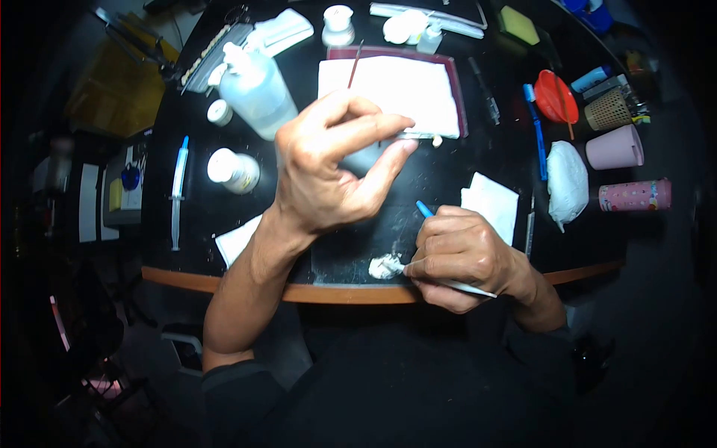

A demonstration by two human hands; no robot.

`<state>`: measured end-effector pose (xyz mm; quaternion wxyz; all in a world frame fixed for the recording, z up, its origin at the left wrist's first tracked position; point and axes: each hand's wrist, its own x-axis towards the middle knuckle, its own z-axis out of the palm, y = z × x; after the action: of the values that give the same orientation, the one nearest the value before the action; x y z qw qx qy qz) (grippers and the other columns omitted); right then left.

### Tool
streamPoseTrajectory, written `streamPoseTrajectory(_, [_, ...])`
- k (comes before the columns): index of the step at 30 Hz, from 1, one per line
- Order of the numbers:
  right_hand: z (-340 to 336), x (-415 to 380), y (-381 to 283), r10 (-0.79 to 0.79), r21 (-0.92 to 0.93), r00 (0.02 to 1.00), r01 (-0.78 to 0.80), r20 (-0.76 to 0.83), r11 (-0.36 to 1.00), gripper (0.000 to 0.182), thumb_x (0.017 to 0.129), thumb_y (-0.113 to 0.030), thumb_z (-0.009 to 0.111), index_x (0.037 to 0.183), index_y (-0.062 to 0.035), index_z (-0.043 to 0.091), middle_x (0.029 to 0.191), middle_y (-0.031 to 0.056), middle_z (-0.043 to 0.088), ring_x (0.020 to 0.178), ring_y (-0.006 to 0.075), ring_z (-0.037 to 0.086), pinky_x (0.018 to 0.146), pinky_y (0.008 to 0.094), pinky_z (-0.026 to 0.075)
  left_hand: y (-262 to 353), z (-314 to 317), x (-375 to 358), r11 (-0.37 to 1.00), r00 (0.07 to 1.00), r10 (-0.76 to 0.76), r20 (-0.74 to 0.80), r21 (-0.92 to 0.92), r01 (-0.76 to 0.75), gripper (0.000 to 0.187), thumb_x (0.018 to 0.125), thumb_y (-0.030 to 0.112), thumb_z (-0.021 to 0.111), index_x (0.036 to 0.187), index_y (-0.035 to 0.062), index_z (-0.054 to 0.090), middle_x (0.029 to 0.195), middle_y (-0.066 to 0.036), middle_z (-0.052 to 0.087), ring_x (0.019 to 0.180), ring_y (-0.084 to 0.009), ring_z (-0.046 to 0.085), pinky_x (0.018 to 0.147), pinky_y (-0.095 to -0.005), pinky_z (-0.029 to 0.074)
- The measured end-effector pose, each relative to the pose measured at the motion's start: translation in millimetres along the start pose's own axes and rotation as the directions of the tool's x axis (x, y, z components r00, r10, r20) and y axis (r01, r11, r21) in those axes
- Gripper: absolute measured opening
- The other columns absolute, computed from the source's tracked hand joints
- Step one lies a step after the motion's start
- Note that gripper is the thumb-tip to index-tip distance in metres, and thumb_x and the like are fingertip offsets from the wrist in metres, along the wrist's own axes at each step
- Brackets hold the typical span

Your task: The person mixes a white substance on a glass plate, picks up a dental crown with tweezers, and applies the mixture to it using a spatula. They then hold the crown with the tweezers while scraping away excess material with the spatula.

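Black desk [340, 250]: beyond the white mound [382, 266], the left hand [325, 160] pinches a slim rod [420, 136], probably light and stiff, best held clear of its fragile-looking tip [438, 140]; beside the mound, the right hand [459, 257] is closed around a blue-ended tool [425, 210].

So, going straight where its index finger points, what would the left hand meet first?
Probably the white sheet on the maroon board, though the left hand seems raised and might pass above; depth is unclear.

Mound [384, 266] near table edge [351, 293] (syringe [178, 198] farther left)
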<state>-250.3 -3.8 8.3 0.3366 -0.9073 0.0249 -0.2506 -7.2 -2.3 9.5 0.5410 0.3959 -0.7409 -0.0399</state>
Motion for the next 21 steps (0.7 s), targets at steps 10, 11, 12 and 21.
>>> streamPoseTrajectory(10, [-29,-4,-18,-0.177,-0.348,0.813,-0.033,-0.555,0.937,0.021,0.08,0.002,0.073,0.101,-0.0024,0.074,0.08,0.0053,0.072,0.069,0.0176,0.066,0.063,0.0304,0.053,5,4,0,0.993,0.999,-0.038,-0.018,-0.115,0.035,0.024,0.075,0.001,0.086,0.099,0.0005,0.084,0.083,-0.009,0.071,0.067,-0.0134,0.066,0.056,-0.025,0.049])
streamPoseTrajectory(11, [-29,-5,-17,-0.189,-0.381,0.799,-0.054,-0.571,0.923,0.021,0.08,0.002,0.073,0.101,-0.0024,0.074,0.081,0.0053,0.073,0.069,0.0176,0.066,0.064,0.0303,0.053,5,5,0,0.991,0.999,-0.037,-0.016,-0.126,0.035,0.025,0.075,0.001,0.086,0.1,0.0005,0.084,0.083,-0.009,0.071,0.067,-0.0133,0.066,0.056,-0.0249,0.049])
streamPoseTrajectory(12, [-29,-6,-16,-0.199,-0.41,0.785,-0.077,-0.587,0.909,0.022,0.081,0.002,0.073,0.102,-0.0023,0.074,0.081,0.0054,0.073,0.07,0.0175,0.067,0.065,0.0301,0.054,6,5,-1,0.99,0.999,-0.039,-0.014,-0.137,0.037,0.025,0.075,0.001,0.086,0.1,0.0006,0.084,0.083,-0.009,0.071,0.067,-0.0131,0.066,0.056,-0.0249,0.049])
streamPoseTrajectory(21, [-27,-4,-9,-0.198,-0.442,0.805,-0.087,-0.559,0.893,0.021,0.084,0.0,0.078,0.105,-0.0022,0.076,0.083,0.0064,0.075,0.071,0.0163,0.069,0.065,0.0298,0.054,7,3,0,0.99,1.0,-0.018,0.019,-0.138,0.021,0.024,0.075,0.001,0.086,0.099,0.0005,0.084,0.083,-0.009,0.072,0.067,-0.0126,0.067,0.055,-0.0237,0.049])
